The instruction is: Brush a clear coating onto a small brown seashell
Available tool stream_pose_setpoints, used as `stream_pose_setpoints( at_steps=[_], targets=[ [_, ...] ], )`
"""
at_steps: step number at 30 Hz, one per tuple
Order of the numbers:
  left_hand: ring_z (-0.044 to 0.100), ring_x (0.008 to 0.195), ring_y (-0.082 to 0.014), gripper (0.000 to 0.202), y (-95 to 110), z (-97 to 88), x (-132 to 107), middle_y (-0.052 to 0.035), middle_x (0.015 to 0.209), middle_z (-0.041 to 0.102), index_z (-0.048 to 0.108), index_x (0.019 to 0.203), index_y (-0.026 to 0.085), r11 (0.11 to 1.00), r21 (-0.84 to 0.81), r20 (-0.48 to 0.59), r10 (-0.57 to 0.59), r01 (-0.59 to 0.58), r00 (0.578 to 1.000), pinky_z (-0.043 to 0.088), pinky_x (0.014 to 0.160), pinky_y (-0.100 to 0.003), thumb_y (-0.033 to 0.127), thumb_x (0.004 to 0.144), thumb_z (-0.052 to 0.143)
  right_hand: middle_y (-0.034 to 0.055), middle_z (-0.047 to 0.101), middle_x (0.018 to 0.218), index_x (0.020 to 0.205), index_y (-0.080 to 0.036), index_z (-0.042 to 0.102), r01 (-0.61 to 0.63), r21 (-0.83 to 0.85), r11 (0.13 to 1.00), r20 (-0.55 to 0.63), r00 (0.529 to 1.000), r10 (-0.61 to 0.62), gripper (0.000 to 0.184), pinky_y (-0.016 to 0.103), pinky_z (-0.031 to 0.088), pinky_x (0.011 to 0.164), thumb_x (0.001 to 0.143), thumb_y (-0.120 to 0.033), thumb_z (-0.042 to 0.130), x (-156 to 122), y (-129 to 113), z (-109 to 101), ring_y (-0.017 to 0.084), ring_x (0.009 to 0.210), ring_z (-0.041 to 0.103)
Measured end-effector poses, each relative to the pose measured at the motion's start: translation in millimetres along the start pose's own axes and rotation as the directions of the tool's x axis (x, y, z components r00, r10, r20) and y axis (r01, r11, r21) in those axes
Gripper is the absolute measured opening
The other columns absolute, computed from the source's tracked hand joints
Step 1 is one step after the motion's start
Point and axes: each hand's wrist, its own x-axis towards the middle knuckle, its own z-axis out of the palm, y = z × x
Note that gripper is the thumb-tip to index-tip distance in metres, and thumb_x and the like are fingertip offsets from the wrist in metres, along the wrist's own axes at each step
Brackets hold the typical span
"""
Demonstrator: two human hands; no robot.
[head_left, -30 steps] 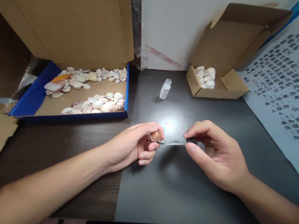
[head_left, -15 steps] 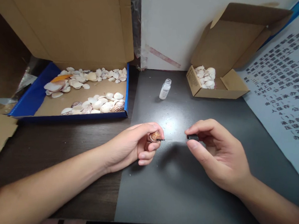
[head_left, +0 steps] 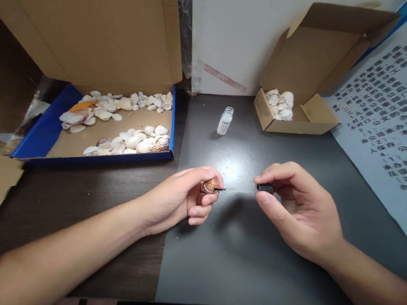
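My left hand [head_left: 196, 193] is closed around a brown-speckled seashell [head_left: 210, 186], which shows between thumb and fingers. Between thumb and fingertips, my right hand [head_left: 299, 206] pinches the black cap of a small brush [head_left: 264, 188]. A thin, clear stem runs left from the cap, and its dark tip lies at the shell's right edge. Whether the tip touches the shell I cannot tell for sure. Beyond the hands stands a small open glass bottle [head_left: 224, 122] with whitish contents and printed lettering, upright on the grey mat [head_left: 205, 265].
At the back left, an open blue-sided cardboard box [head_left: 94, 157] holds many pale shells [head_left: 142, 141]. A smaller open cardboard box [head_left: 300, 127] with white shells [head_left: 281, 104] stands at the back right. Beside it lies a sheet with printed characters [head_left: 391, 123]. A white panel [head_left: 236, 32] rises behind.
My right hand has shifted slightly to the right with the brush, whose tip has moved a little along the shell's edge. My left hand and the shell stay in place.
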Motion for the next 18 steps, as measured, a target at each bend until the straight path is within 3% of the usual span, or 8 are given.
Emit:
stream_pose_setpoints(
  at_steps=[18],
  targets=[
    [0.032, 0.042, -0.0049, 0.021, -1.0, -0.5, 0.4, 0.0044, 0.060, 0.043, 0.053, 0.083, 0.017, 1.000, 0.001, 0.009, -0.002, 0.002, 1.000, 0.033, 0.041, -0.016, 0.033, 0.095, 0.046, -0.0008, 0.056, 0.075, 0.100, -0.026, 0.057, -0.007, 0.050, 0.999, 0.007, 1.000, 0.006, 0.018, 0.029, 0.046, 0.060, 0.088, -0.013, 0.061, -0.6, 3.9, 1.0, 0.016, 0.066, 0.056]
  ],
)
